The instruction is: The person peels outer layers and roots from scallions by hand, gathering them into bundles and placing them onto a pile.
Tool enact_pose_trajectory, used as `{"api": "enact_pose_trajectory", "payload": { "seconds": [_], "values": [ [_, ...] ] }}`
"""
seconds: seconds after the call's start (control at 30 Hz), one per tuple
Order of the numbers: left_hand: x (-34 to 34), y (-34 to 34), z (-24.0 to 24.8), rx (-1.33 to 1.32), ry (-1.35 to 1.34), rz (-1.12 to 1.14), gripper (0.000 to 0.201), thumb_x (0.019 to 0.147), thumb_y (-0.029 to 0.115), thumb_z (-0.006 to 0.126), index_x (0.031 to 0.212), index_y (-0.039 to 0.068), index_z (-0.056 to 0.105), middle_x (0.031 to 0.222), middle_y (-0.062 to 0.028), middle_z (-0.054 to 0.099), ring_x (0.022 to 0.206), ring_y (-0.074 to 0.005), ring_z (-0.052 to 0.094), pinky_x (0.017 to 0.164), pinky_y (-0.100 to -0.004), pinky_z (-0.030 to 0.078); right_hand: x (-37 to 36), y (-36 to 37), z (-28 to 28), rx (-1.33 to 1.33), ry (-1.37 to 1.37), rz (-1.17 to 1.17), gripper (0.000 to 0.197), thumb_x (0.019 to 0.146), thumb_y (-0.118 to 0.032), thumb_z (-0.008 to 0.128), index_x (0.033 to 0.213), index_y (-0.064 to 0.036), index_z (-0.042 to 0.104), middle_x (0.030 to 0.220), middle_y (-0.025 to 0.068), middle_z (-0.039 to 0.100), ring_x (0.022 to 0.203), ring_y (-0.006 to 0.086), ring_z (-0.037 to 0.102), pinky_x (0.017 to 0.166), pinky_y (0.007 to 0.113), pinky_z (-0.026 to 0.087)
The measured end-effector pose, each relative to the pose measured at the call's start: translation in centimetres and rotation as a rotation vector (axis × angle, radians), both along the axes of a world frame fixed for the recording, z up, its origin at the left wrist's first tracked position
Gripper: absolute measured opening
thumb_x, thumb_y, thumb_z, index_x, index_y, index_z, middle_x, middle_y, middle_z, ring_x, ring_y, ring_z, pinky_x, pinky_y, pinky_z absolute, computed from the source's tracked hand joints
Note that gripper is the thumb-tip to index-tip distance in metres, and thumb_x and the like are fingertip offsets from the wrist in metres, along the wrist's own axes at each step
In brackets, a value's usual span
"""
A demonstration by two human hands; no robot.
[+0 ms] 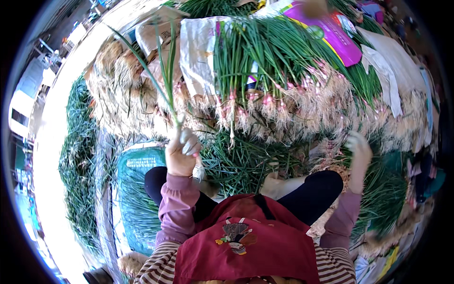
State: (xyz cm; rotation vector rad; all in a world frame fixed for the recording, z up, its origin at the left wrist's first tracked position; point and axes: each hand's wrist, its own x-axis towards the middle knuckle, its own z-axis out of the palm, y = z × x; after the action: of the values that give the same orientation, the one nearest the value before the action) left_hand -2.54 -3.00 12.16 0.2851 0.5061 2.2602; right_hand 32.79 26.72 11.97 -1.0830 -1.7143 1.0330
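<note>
My left hand is closed around a spring onion, whose long green leaves point up and away. A pinkish-white end shows below the fingers. On the right, my right hand is raised near the roots of the heap, fingers loosely bent and somewhat blurred; nothing shows in them. Whitish coverings are on the fingertips of both hands. In front lies a row of spring onions with pink bulbs and pale, stringy roots facing me.
Loose green leaves lie between my knees. A teal mesh bag of greens stands at my left, more cut leaves beyond it. White sacking and a purple printed bag lie on the heap. Greens pile at my right.
</note>
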Motion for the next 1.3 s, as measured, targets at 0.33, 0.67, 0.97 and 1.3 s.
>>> {"api": "enact_pose_trajectory", "payload": {
  "seconds": [0.33,0.67,0.97,1.3],
  "values": [
    [-2.6,0.2,-9.1,-0.351,-0.198,-0.095,0.031,0.093,0.017,0.051,0.119,0.003,0.054,0.082,-0.0009,0.055,0.057,-0.0061,0.036,0.046,-0.0198,0.028,-34.1,-6.5,-5.5,0.478,-0.723,0.311,0.040,0.087,-0.039,0.059,0.082,0.0006,0.063,0.065,0.0125,0.063,0.058,0.0261,0.062,0.053,0.038,0.048],
    [-0.3,1.5,-9.2,-0.502,-0.060,-0.085,0.031,0.086,0.005,0.061,0.117,0.002,0.056,0.086,-0.0042,0.066,0.048,-0.0013,0.040,0.038,-0.0170,0.024,-26.0,-15.9,-4.3,0.555,-0.615,0.714,0.025,0.083,-0.031,0.063,0.074,-0.0078,0.058,0.068,0.0076,0.061,0.059,0.0267,0.061,0.053,0.039,0.047],
    [2.2,2.0,-7.9,-0.635,0.022,-0.251,0.009,0.086,0.006,0.061,0.091,-0.001,0.062,0.062,-0.0039,0.058,0.047,-0.0105,0.052,0.044,-0.0212,0.039,-24.5,-12.8,-7.2,-0.613,-0.082,0.663,0.017,0.087,-0.017,0.064,0.083,-0.0006,0.065,0.067,0.0002,0.058,0.056,0.0070,0.048,0.053,0.022,0.039],
    [3.9,1.9,-10.0,-0.514,-0.095,-0.243,0.010,0.089,0.010,0.059,0.087,0.000,0.062,0.060,-0.0030,0.057,0.041,-0.0094,0.045,0.038,-0.0209,0.033,-24.0,-16.4,-11.0,-0.744,0.251,0.377,0.016,0.089,-0.014,0.058,0.080,-0.0009,0.061,0.066,-0.0003,0.055,0.053,0.0074,0.047,0.048,0.022,0.037]
  ]
}}
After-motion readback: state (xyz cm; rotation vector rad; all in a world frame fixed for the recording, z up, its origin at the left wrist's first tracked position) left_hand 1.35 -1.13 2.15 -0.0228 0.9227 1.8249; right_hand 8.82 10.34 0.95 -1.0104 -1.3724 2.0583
